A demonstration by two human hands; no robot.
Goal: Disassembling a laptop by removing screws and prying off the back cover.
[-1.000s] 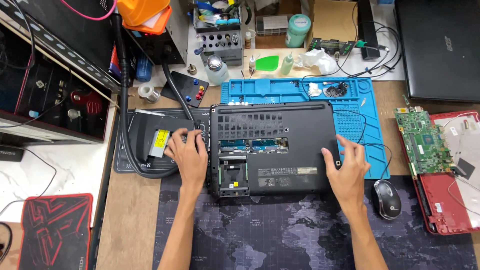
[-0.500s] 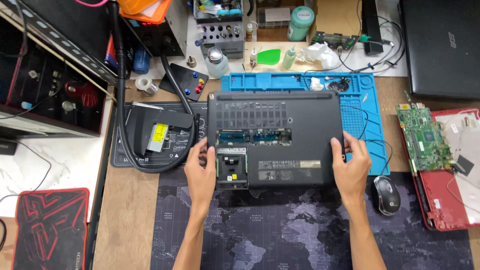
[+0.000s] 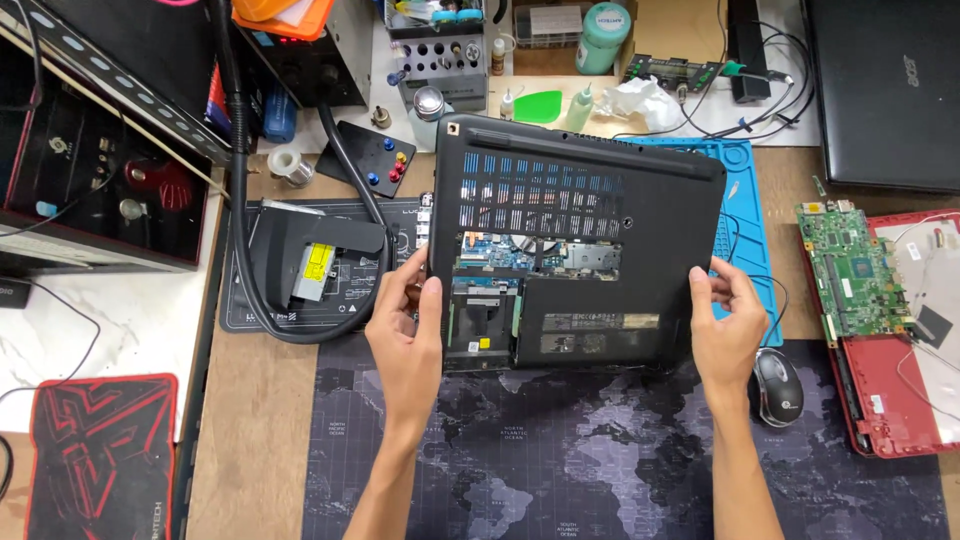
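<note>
You hold the black laptop [image 3: 580, 250] bottom-side up above the desk [image 3: 250, 430], its far edge over the blue mat [image 3: 745, 230]. Your left hand [image 3: 405, 325] has its fingers clamped on the left edge; your right hand [image 3: 725, 315] clamps the right edge likewise. With an open bay exposing parts, a slipping grip could drop it onto the mouse [image 3: 778, 388] or the green circuit board [image 3: 850, 270]. The dark map-printed mat [image 3: 560, 460] lies beneath, on a crowded repair bench.

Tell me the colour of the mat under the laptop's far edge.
Blue: the silicone work mat, seen in the head view, behind the upturned black laptop.
</note>
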